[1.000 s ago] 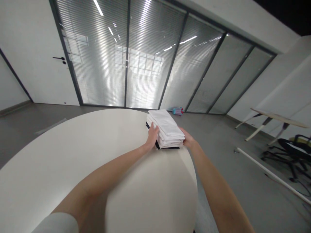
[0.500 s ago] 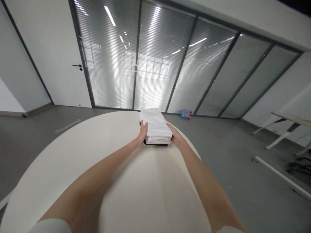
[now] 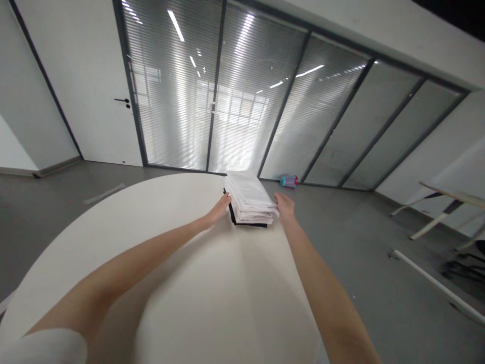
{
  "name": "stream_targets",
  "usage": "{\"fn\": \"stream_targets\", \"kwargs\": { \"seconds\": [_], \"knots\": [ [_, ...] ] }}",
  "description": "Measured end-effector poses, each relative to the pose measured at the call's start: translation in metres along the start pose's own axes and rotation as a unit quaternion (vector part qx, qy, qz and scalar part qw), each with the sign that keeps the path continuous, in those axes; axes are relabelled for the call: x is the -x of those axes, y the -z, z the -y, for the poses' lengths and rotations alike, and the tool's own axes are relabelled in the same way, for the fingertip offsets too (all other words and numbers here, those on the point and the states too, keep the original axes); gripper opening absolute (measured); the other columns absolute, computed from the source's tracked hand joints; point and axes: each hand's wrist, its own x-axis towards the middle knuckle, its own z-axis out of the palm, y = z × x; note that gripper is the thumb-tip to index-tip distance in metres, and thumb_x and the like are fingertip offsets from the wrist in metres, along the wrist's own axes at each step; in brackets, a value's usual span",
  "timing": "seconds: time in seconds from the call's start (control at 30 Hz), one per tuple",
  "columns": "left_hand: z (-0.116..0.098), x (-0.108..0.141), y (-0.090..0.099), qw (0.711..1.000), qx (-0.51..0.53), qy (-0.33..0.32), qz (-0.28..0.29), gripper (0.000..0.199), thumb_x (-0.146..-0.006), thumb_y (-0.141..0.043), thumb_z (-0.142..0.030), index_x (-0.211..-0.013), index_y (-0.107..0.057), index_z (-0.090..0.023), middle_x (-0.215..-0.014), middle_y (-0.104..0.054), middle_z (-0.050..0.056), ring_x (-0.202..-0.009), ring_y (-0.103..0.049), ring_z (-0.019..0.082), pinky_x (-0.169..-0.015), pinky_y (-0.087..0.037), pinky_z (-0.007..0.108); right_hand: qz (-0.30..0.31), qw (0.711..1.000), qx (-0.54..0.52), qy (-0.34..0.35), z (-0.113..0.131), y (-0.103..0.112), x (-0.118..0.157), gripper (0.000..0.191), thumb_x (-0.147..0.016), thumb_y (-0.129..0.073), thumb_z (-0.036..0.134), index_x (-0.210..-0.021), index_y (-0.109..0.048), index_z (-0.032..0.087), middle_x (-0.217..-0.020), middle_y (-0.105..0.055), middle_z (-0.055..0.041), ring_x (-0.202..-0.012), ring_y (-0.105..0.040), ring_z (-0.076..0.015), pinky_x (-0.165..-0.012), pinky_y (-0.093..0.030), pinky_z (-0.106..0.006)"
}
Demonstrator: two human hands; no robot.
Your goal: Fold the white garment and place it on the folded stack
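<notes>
A stack of folded white cloths (image 3: 250,192) lies near the far right edge of the round white table (image 3: 182,283), with a black layer (image 3: 250,225) at its bottom. At the stack's left side, my left hand (image 3: 220,208) has its fingers closed at the edge of the cloths. Exactly which layer it grips is hidden. My right hand (image 3: 285,205) is closed beside the right front corner, pinching a bit of white cloth that is drawn slightly out from the pile.
Beyond the table edge, a blue and pink cylindrical item (image 3: 289,182) lies on the grey floor. Glass partitions (image 3: 242,101) and a white door (image 3: 91,81) stand behind. On the right are a wooden-topped table (image 3: 454,194) and a white bar (image 3: 435,283).
My right hand has moved outward from the stack's side and closed into a pinch. My left hand has shifted slightly outward, its fingers now at the edge. The view has turned a little.
</notes>
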Motion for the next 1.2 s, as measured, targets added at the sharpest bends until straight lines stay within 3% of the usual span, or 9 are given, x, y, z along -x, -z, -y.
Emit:
{"fn": "stream_targets", "kwargs": {
  "seconds": [0.07,0.13,0.2,0.27,0.37,0.43,0.53,0.7,1.2],
  "knots": [
    [-0.010,0.031,0.036,0.992,-0.078,-0.069,0.071,0.062,-0.087,-0.053,-0.070,-0.137,-0.059,-0.034,-0.153,-0.046,0.002,-0.145,-0.037,0.026,-0.123,-0.022,0.042,-0.042,0.994,0.008,0.104,0.013,0.002,0.017,0.036,-0.086,-0.056,0.039,-0.116,-0.066,0.020,-0.116,-0.070,-0.0082,-0.121,-0.057,-0.0261,-0.103,-0.047,-0.038],
    [-0.021,0.067,0.071,0.970,-0.152,-0.156,0.110,0.051,-0.084,-0.062,-0.063,-0.129,-0.065,-0.038,-0.153,-0.046,-0.001,-0.145,-0.037,0.026,-0.123,-0.023,0.041,-0.005,0.971,0.005,0.240,0.021,0.002,0.049,0.031,-0.089,-0.055,0.043,-0.108,-0.069,0.022,-0.117,-0.068,-0.0094,-0.115,-0.060,-0.0263,-0.102,-0.048,-0.039],
    [-0.029,0.102,0.100,0.941,-0.224,-0.212,0.140,0.047,-0.084,-0.067,-0.053,-0.129,-0.064,-0.042,-0.150,-0.049,-0.002,-0.142,-0.042,0.026,-0.121,-0.030,0.041,0.106,0.925,0.008,0.366,0.024,-0.001,0.092,0.022,-0.090,-0.058,0.042,-0.096,-0.072,0.025,-0.112,-0.068,-0.0092,-0.107,-0.063,-0.0259,-0.097,-0.050,-0.040],
    [-0.029,0.131,0.120,0.904,-0.298,-0.243,0.185,0.050,-0.087,-0.065,-0.047,-0.136,-0.058,-0.044,-0.150,-0.048,-0.002,-0.141,-0.043,0.025,-0.119,-0.034,0.041,0.274,0.852,0.047,0.443,0.021,-0.005,0.136,0.018,-0.092,-0.059,0.037,-0.101,-0.073,0.030,-0.110,-0.069,-0.0073,-0.107,-0.064,-0.0249,-0.097,-0.050,-0.042],
    [-0.022,0.159,0.139,0.837,-0.395,-0.252,0.283,0.061,-0.092,-0.057,-0.045,-0.150,-0.040,-0.041,-0.156,-0.039,-0.001,-0.146,-0.035,0.024,-0.121,-0.030,0.043,0.479,0.720,0.154,0.478,0.008,-0.012,0.185,0.041,-0.091,-0.064,0.038,-0.132,-0.062,0.037,-0.138,-0.060,-0.0054,-0.127,-0.055,-0.0248,-0.109,-0.042,-0.046],
    [-0.017,0.169,0.146,0.799,-0.432,-0.250,0.335,0.069,-0.093,-0.057,-0.046,-0.156,-0.029,-0.034,-0.160,-0.031,0.003,-0.148,-0.031,0.027,-0.123,-0.025,0.046,0.559,0.646,0.222,0.470,-0.002,-0.014,0.201,0.062,-0.088,-0.068,0.048,-0.146,-0.050,0.032,-0.154,-0.044,-0.0071,-0.141,-0.041,-0.0263,-0.117,-0.031,-0.048],
    [-0.018,0.179,0.151,0.768,-0.461,-0.238,0.375,0.078,-0.093,-0.058,-0.049,-0.159,-0.022,-0.028,-0.163,-0.025,0.007,-0.150,-0.025,0.030,-0.124,-0.018,0.048,0.614,0.590,0.292,0.435,-0.015,-0.014,0.207,0.082,-0.085,-0.066,0.063,-0.153,-0.040,0.025,-0.162,-0.025,-0.0102,-0.151,-0.021,-0.0282,-0.123,-0.015,-0.049],
    [-0.021,0.187,0.150,0.760,-0.472,-0.225,0.385,0.081,-0.088,-0.062,-0.058,-0.156,-0.030,-0.030,-0.163,-0.025,0.006,-0.150,-0.024,0.033,-0.124,-0.016,0.050,0.644,0.562,0.331,0.399,-0.024,-0.012,0.207,0.091,-0.083,-0.063,0.070,-0.156,-0.031,0.026,-0.164,-0.015,-0.0102,-0.153,-0.012,-0.0281,-0.124,-0.003,-0.049],
    [-0.017,0.187,0.150,0.768,-0.473,-0.209,0.378,0.086,-0.083,-0.065,-0.063,-0.156,-0.032,-0.029,-0.162,-0.027,0.007,-0.150,-0.024,0.034,-0.124,-0.016,0.051,0.642,0.559,0.343,0.397,-0.023,-0.012,0.209,0.092,-0.082,-0.061,0.073,-0.156,-0.033,0.027,-0.164,-0.015,-0.0105,-0.153,-0.012,-0.0293,-0.124,-0.004,-0.050]
  ]
}}
